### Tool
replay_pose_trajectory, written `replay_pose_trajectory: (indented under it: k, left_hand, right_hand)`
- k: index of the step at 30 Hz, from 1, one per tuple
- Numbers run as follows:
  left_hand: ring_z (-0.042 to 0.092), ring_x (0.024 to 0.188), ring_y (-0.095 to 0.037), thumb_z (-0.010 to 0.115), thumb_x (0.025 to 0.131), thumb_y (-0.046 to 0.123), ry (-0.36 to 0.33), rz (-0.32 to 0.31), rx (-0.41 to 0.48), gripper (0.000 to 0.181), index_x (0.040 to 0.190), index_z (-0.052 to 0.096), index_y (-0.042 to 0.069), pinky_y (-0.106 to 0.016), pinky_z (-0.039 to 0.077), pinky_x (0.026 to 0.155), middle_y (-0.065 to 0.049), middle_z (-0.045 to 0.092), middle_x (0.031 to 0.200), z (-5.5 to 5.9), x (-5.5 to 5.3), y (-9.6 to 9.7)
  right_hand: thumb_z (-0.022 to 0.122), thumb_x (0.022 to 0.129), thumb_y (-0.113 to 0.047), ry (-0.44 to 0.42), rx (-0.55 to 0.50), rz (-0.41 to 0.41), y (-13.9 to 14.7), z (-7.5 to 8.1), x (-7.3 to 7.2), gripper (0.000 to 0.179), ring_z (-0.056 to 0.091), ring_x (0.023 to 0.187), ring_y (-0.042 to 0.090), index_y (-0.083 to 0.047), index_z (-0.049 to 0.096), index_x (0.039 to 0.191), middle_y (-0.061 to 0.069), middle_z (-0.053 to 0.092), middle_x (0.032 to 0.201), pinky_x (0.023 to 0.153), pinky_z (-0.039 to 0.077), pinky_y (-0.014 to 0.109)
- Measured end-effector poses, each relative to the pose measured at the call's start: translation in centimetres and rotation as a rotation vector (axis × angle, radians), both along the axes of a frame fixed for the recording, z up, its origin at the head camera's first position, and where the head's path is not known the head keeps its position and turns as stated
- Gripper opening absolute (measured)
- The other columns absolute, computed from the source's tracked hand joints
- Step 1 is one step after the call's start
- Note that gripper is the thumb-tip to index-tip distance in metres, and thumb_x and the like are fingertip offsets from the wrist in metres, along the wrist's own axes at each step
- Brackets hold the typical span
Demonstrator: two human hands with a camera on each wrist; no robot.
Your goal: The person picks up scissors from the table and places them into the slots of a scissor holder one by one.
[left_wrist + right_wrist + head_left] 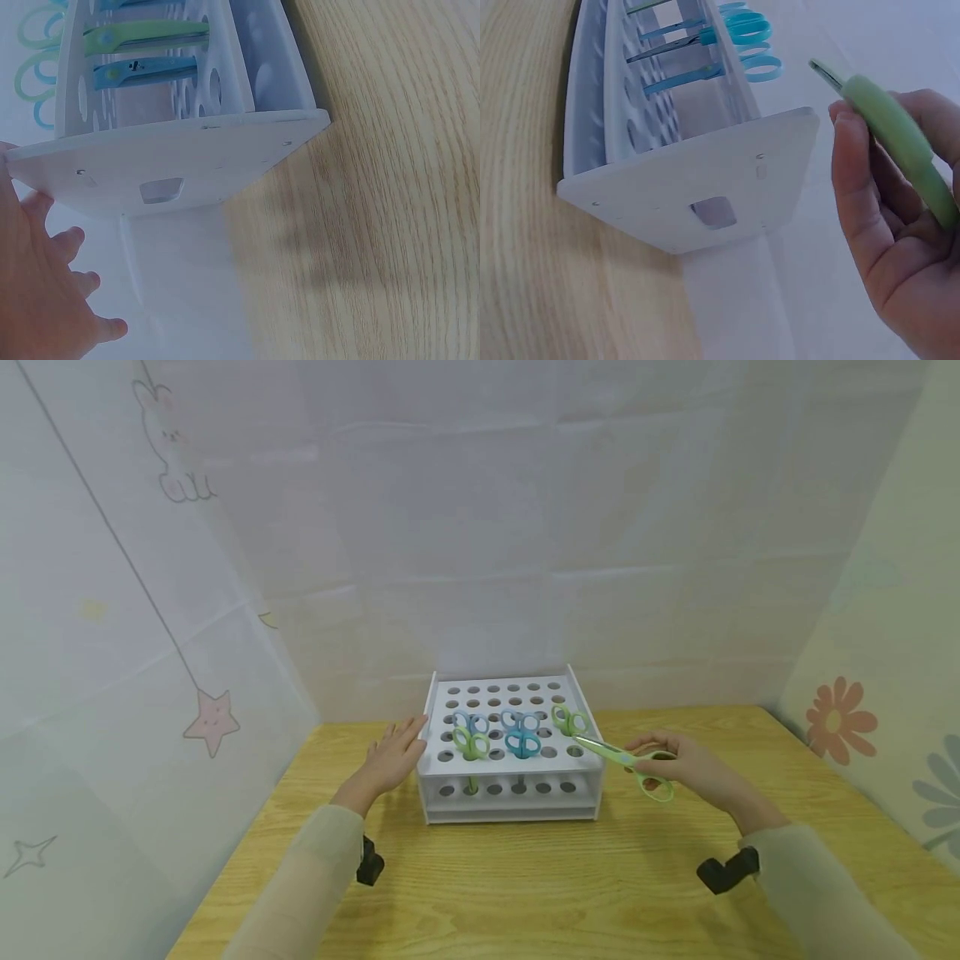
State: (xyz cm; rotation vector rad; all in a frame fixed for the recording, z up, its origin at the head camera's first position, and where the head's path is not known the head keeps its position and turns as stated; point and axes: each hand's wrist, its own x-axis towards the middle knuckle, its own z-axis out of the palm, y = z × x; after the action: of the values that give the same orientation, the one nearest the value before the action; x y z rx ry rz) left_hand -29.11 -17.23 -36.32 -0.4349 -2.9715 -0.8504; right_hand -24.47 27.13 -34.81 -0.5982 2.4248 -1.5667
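Note:
A white rack (510, 815) with rows of round holes stands on the table, and several pairs of scissors hang in it, handles up. Green scissors (471, 750) and teal scissors (522, 747) are near its front, light blue ones (520, 722) behind, and another green pair (570, 727) towards the right. My right hand (686, 768) grips a pair of green scissors (892, 127) by the handles, blades closed and pointing left over the rack's right edge. My left hand (393, 753), fingers spread, rests against the top of the rack's left side panel (112, 176).
The rack has a lower tier with matching holes, seen from the front. Wooden tabletop (510, 885) extends before it and to both sides. A pale printed sheet (510, 543) rises behind the table and along both sides.

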Motion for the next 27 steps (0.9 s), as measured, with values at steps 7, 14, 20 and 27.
replay_pose_trajectory:
  k: [7,14,20,27]
  left_hand:
    - [0.000,0.136,-0.038,0.025,0.098,0.033,-0.003,0.002,0.000,0.052,0.148,0.021,0.023,-0.067,-0.001,0.098,-0.009,0.014,0.152,-0.1,-0.1,0.0]
    - [0.000,0.136,-0.039,0.025,0.098,0.033,-0.004,0.003,-0.007,0.052,0.149,0.020,0.022,-0.067,-0.002,0.098,-0.009,0.013,0.152,-0.1,-0.1,0.0]
    - [0.000,0.136,-0.039,0.026,0.098,0.032,-0.003,0.006,-0.001,0.052,0.148,0.021,0.021,-0.066,-0.002,0.098,-0.009,0.013,0.152,0.0,0.0,0.1]
    - [0.000,0.136,-0.040,0.026,0.098,0.032,-0.002,0.005,0.001,0.052,0.148,0.021,0.021,-0.066,-0.003,0.098,-0.009,0.013,0.152,0.0,0.0,0.0]
  right_hand:
    - [0.065,0.086,-0.017,0.001,-0.048,-0.068,-0.4,1.0,-0.5,0.055,0.063,0.082,0.031,0.005,0.040,0.130,0.019,0.063,0.097,0.071,0.052,0.043]
    - [0.067,0.085,-0.021,0.016,-0.019,-0.086,-0.9,1.6,-0.8,0.060,0.063,0.072,0.028,0.002,0.040,0.133,0.018,0.064,0.094,0.065,0.053,0.042]
    - [0.067,0.085,-0.024,0.026,-0.011,-0.090,-1.1,1.8,-0.9,0.056,0.057,0.065,0.025,-0.001,0.043,0.131,0.017,0.062,0.083,0.067,0.048,0.040]
    - [0.065,0.087,-0.021,0.068,-0.040,-0.102,-1.0,1.9,-1.3,0.051,0.056,0.069,0.025,0.000,0.045,0.128,0.017,0.060,0.082,0.068,0.049,0.041]
